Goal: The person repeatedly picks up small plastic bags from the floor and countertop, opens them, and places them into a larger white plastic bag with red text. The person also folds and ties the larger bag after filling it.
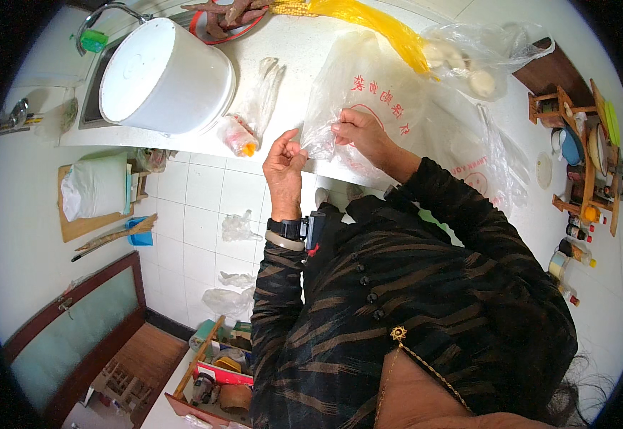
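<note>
A thin, clear plastic bag point(336, 82) with red print lies over the counter's front edge. My right hand point(370, 139) is closed on its near part, thumb against curled fingers. At the bag's left corner, my left hand point(284, 171) pinches the film between thumb and fingertips; other fingers are bent up. Left of my hands lies a rolled-up plastic bag point(237, 136) with something orange at its end. Right of my right arm, another printed clear bag point(493, 154) is spread on the counter.
A large white bucket point(165, 79) stands at the left by the sink. Farther back are a red-rimmed bowl point(215, 32) of sweet potatoes, a yellow bag point(376, 21) and a clear bag of round pale items point(479, 82). Crumpled plastic point(238, 227) lies on the tiled floor.
</note>
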A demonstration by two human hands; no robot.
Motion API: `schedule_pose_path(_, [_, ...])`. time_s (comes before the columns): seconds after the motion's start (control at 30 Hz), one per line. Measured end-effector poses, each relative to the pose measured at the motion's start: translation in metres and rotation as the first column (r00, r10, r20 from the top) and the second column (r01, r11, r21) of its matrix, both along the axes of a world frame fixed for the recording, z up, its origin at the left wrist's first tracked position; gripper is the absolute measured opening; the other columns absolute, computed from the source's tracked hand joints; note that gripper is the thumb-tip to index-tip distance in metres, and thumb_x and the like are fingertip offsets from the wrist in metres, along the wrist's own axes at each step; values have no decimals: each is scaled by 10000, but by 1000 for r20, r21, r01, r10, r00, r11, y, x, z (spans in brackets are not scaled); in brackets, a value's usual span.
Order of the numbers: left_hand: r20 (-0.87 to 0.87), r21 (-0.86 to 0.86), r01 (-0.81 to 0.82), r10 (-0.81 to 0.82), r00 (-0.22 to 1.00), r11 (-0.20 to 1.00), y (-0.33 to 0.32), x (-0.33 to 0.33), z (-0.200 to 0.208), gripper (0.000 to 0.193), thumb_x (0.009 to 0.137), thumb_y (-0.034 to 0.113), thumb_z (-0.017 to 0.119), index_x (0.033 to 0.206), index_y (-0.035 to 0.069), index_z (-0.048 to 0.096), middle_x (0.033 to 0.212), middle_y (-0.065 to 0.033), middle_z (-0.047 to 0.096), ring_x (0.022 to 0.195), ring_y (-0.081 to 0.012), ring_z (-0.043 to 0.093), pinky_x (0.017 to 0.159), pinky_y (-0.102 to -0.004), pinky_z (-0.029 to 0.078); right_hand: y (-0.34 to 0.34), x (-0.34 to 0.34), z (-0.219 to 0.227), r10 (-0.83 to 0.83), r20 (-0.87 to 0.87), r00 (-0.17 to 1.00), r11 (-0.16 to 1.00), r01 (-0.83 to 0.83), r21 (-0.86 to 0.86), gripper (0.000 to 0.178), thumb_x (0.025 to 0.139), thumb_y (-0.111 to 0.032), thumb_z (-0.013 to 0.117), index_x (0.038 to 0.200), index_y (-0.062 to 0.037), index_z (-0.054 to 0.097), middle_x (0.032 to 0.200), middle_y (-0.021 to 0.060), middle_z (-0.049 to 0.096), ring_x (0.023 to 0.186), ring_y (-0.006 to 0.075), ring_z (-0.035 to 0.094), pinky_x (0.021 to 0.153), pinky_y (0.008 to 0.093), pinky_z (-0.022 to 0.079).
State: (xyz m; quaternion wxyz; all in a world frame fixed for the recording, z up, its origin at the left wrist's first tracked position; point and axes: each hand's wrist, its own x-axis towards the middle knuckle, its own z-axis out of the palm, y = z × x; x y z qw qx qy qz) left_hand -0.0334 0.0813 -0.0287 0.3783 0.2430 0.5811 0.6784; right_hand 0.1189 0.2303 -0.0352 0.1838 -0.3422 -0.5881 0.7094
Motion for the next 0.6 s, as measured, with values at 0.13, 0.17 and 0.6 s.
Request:
schedule_pose_path(0.13, [7, -20, 0, 0, 1000, 1000, 2, 0, 13, 434, 870, -139, 640, 1276, 3, 702, 907, 29, 598, 831, -83, 568, 839, -246, 526, -5, 2, 12, -2, -93, 996, 1000, 0, -21, 142, 1021, -166, 607, 968, -38, 640, 867, 48, 689, 778, 104, 623, 702, 270, 483])
schedule_pose_path(0.17, [21, -30, -2, 3, 1000, 1000, 2, 2, 16, 429, 871, -137, 639, 1271, 4, 705, 907, 30, 596, 828, -84, 565, 839, -244, 521, -4, 3, 15, 13, -95, 995, 999, -16, -28, 142, 1023, -163, 604, 970, -35, 639, 873, 52, 692, 764, 101, 618, 697, 268, 482])
schedule_pose_path(0.6, [-73, 4, -176, 176, 982, 984, 12, 5, 24, 295, 855, -124, 690, 1115, 8, 731, 960, 16, 556, 849, -74, 529, 760, -208, 458, 0, -8, 28, 80, -101, 992, 994, -88, -70, 118, 980, -95, 646, 1033, -3, 593, 751, 19, 602, 642, 87, 567, 590, 246, 458])
